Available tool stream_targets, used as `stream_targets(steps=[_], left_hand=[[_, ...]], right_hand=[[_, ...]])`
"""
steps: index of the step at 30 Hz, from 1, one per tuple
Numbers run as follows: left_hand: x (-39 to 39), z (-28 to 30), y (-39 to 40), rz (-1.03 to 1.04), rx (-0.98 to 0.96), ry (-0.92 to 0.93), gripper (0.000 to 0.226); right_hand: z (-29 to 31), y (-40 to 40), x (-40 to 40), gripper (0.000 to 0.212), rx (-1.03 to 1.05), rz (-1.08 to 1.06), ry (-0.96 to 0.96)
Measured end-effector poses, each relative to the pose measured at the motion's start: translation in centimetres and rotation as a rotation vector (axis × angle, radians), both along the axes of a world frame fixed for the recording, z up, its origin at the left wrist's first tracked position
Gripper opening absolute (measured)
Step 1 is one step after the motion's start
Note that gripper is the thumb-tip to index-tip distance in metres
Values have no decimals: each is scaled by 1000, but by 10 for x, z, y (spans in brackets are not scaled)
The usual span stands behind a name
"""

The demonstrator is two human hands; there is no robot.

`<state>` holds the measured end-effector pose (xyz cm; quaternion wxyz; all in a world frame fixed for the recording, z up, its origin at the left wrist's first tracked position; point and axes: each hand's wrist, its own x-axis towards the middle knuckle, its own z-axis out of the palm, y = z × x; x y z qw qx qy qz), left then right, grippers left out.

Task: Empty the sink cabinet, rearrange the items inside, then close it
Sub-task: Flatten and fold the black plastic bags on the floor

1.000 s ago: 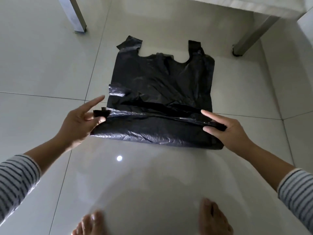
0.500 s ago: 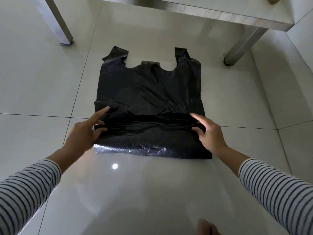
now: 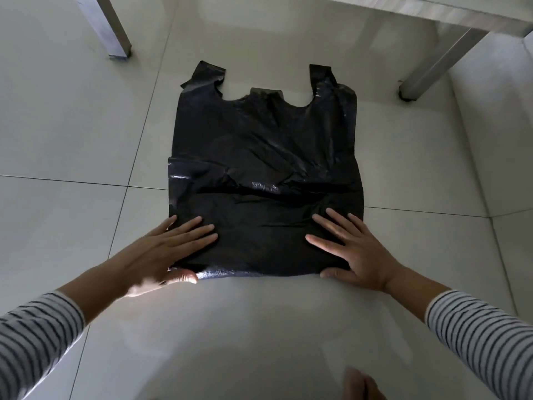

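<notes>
A black plastic carrier bag lies flat on the pale tiled floor, handles pointing away from me. Its near end is folded up over the body, and the fold's edge runs across the middle. My left hand presses flat on the folded part's left corner, fingers straight and thumb at the near edge. My right hand presses flat on the right corner in the same way. The sink cabinet is out of view.
A metal table stands over the far side, with one leg at the back left and another leg at the back right. My foot shows at the bottom edge. A wall rises on the right.
Both hands pinched the bag's near edge and carried it away from me, folding it over. Now they have let go and lie flat on the fold, nearer to me.
</notes>
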<state>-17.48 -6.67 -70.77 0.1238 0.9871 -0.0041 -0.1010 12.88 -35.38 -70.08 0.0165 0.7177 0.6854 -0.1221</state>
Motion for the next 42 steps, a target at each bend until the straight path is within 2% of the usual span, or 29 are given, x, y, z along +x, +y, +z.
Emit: stream_targets(steps=[4, 6, 9, 14, 17, 22, 25, 27, 32, 38, 42], left_hand=[[0, -2, 0, -1, 64, 49, 104], [1, 0, 1, -1, 75, 48, 108], [-3, -1, 7, 30, 29, 61, 100], [-7, -11, 14, 16, -14, 30, 63], [-5, -9, 17, 93, -153, 30, 53], [1, 10, 8, 300, -427, 5, 52], [4, 21, 5, 481, -515, -76, 42], [9, 30, 9, 585, -533, -111, 40], [28, 46, 23, 730, -690, -258, 58], [55, 48, 38, 889, -616, -372, 45], [72, 36, 44, 1001, -463, -381, 51]], right_hand=[[0, 5, 7, 77, -115, 33, 10], [1, 5, 10, 83, -133, 47, 10], [3, 0, 11, 82, -132, 40, 29], [0, -12, 8, 60, -31, -2, 111], [1, -18, 8, 55, -13, 3, 144], [9, -16, 8, 48, -40, 31, 154], [22, -9, 6, 44, 29, -32, 286], [41, 1, 4, 47, 131, -151, 397], [61, 23, 27, 67, 250, -374, 518], [61, 61, 56, 62, 359, -490, 595], [47, 81, 68, 63, 362, -586, 584]])
